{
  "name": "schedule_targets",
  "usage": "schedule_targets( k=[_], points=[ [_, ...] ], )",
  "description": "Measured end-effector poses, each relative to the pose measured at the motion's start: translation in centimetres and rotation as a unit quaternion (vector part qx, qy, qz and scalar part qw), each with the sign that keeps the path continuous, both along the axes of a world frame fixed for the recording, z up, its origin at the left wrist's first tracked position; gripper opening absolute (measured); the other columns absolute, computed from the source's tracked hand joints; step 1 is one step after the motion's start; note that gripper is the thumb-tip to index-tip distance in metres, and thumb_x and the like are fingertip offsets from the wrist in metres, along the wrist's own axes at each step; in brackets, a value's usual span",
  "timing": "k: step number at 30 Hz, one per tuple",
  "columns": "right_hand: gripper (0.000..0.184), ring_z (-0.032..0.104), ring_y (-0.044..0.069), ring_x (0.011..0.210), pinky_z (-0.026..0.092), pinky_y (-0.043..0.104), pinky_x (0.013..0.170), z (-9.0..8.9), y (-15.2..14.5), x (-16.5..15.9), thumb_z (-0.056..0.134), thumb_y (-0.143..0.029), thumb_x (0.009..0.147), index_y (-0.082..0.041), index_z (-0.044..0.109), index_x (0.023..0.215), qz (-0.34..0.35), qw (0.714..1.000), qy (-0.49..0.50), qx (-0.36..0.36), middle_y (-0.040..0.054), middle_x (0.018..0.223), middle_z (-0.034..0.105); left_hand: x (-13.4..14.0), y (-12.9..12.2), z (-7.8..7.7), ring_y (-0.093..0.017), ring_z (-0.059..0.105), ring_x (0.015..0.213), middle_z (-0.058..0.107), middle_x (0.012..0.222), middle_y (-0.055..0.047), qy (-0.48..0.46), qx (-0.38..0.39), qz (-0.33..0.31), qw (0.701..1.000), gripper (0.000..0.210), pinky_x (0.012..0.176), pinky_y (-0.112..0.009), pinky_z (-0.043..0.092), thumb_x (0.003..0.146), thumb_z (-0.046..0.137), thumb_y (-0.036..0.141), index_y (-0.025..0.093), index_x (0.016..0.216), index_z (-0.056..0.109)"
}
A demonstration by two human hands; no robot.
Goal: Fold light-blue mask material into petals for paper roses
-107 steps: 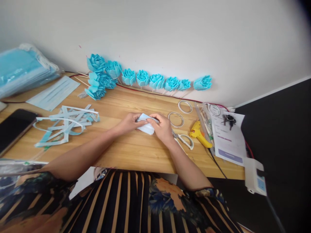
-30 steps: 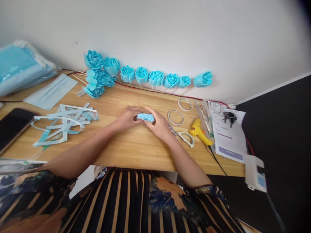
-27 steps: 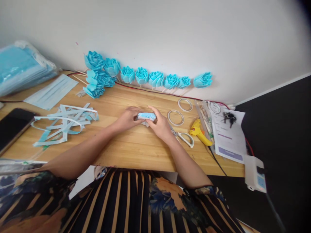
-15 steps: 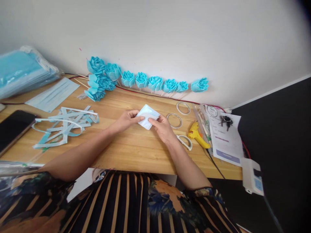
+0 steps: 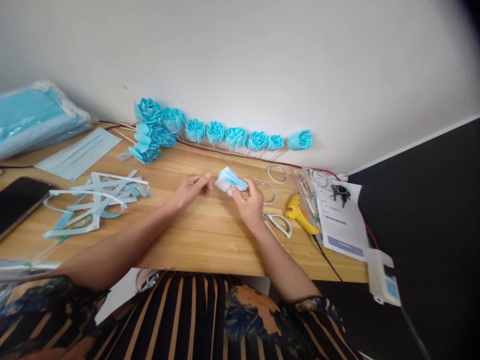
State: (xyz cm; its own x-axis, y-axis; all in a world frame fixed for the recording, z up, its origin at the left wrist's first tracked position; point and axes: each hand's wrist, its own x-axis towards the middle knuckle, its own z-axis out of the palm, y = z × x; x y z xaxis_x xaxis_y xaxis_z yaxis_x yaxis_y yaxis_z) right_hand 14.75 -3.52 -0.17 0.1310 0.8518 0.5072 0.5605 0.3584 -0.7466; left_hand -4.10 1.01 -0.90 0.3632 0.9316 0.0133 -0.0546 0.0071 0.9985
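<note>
Pale wood grain runs along the desk (image 5: 210,245), which meets a smooth, whitish wall (image 5: 240,60). Near the desk's middle, the cloth (image 5: 227,178), thin, soft and blue-white, is bunched into creased folds, one corner fanning out towards the left. It is pinched between thumb and bent fingers of the right hand (image 5: 250,204). Just apart from it, the left hand (image 5: 192,190) has its fingers curled in, thumb against them, empty as far as shows. Beside the right wrist lie white-handled scissors (image 5: 279,217), two thin rings (image 5: 278,182) and a yellow plastic glue gun (image 5: 301,215). Ruffled blue flowers (image 5: 235,137) on slender sticks line the wall. Farther left sit tangled flat strips (image 5: 98,192), a pleated sheet (image 5: 78,154), a glossy plastic pack (image 5: 33,117) and a black phone (image 5: 22,202). Rightward, keys (image 5: 340,193) rest on printed paper (image 5: 339,220).
</note>
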Motion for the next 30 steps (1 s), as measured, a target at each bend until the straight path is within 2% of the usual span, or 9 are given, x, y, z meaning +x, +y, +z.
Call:
schedule_targets(
  k=[4, 6, 11, 15, 20, 23, 25, 27, 30],
  points=[
    [0.02, 0.065, 0.021, 0.089, 0.052, 0.036, 0.081, 0.4, -0.3, 0.1, 0.056, -0.013, 0.082, -0.023, 0.063, 0.097, 0.013, 0.991, -0.084, 0.105, 0.0046, 0.093, 0.071, 0.0, -0.6, 0.1, -0.016, 0.063, 0.061, 0.069, 0.068, -0.01, -0.042, -0.095, -0.199, 0.974, 0.067, 0.066, -0.029, 0.048, 0.085, 0.046, 0.073, 0.012, 0.074, 0.071],
    [0.022, 0.065, 0.022, 0.091, 0.052, 0.038, 0.082, 0.4, -0.3, 0.1, 0.056, -0.011, 0.082, -0.024, 0.064, 0.099, 0.024, 0.985, -0.114, 0.124, 0.0054, 0.095, 0.071, 0.2, -0.6, -0.1, -0.017, 0.065, 0.066, 0.072, 0.078, -0.011, -0.095, -0.124, -0.231, 0.96, 0.071, 0.071, -0.031, 0.051, 0.083, 0.045, 0.077, 0.012, 0.088, 0.073],
    [0.026, 0.062, 0.023, 0.095, 0.051, 0.041, 0.086, 0.1, 0.0, 0.2, 0.057, -0.009, 0.084, -0.025, 0.068, 0.102, 0.086, 0.97, -0.185, 0.134, 0.0063, 0.101, 0.07, 0.4, 0.0, -0.5, -0.022, 0.068, 0.082, 0.074, 0.097, -0.014, -0.186, -0.184, -0.152, 0.953, 0.067, 0.079, -0.037, 0.054, 0.08, 0.053, 0.075, 0.013, 0.097, 0.072],
    [0.04, 0.06, 0.024, 0.108, 0.048, 0.045, 0.097, 0.1, 0.0, 0.2, 0.045, -0.004, 0.085, -0.027, 0.07, 0.106, 0.136, 0.969, -0.178, 0.102, 0.0047, 0.112, 0.07, 0.2, 0.2, -0.4, -0.021, 0.069, 0.087, 0.075, 0.101, -0.011, -0.154, -0.178, -0.084, 0.968, 0.046, 0.084, -0.035, 0.053, 0.07, 0.082, 0.041, 0.011, 0.104, 0.071],
    [0.044, 0.051, 0.024, 0.132, 0.043, 0.047, 0.109, -0.1, 0.1, 0.4, 0.048, -0.025, 0.093, -0.031, 0.052, 0.137, 0.121, 0.991, 0.048, -0.017, 0.0059, 0.141, 0.056, 0.1, 0.4, -0.7, -0.021, 0.069, 0.091, 0.075, 0.102, -0.009, -0.096, -0.078, -0.038, 0.992, 0.047, 0.09, -0.036, 0.051, 0.07, 0.082, 0.04, 0.012, 0.105, 0.071],
    [0.075, 0.053, 0.025, 0.132, 0.049, 0.044, 0.105, -0.6, 0.4, 0.2, 0.062, -0.048, 0.086, -0.03, 0.03, 0.151, 0.145, 0.969, 0.16, -0.124, 0.0091, 0.146, 0.051, 0.2, 0.3, -0.9, -0.022, 0.068, 0.094, 0.075, 0.103, -0.008, -0.082, -0.025, -0.055, 0.995, 0.044, 0.091, -0.037, 0.051, 0.071, 0.08, 0.044, 0.013, 0.102, 0.071],
    [0.087, 0.058, 0.026, 0.126, 0.051, 0.044, 0.103, -0.8, 0.4, 0.0, 0.071, -0.05, 0.077, -0.029, 0.031, 0.151, 0.161, 0.957, 0.173, -0.169, 0.0094, 0.141, 0.056, 0.3, 0.3, -0.9, -0.022, 0.068, 0.096, 0.075, 0.102, -0.008, -0.066, 0.014, -0.068, 0.995, 0.04, 0.092, -0.037, 0.051, 0.074, 0.077, 0.044, 0.014, 0.099, 0.072],
    [0.077, 0.062, 0.026, 0.121, 0.05, 0.044, 0.103, -0.6, 0.3, -0.2, 0.074, -0.043, 0.075, -0.028, 0.044, 0.144, 0.144, 0.963, 0.145, -0.178, 0.0073, 0.134, 0.063, 0.3, 0.2, -0.9, -0.022, 0.067, 0.096, 0.075, 0.101, -0.008, -0.046, 0.05, -0.077, 0.995, 0.035, 0.091, -0.036, 0.05, 0.076, 0.075, 0.042, 0.014, 0.096, 0.072],
    [0.042, 0.065, 0.024, 0.113, 0.049, 0.042, 0.103, -0.2, 0.1, -0.3, 0.068, -0.031, 0.08, -0.026, 0.065, 0.121, 0.1, 0.983, 0.067, -0.142, 0.0044, 0.12, 0.071, 0.2, 0.3, -0.9, -0.021, 0.066, 0.091, 0.074, 0.097, -0.008, -0.005, 0.081, -0.086, 0.993, 0.03, 0.087, -0.033, 0.051, 0.078, 0.072, 0.039, 0.013, 0.093, 0.07]
  ],
)
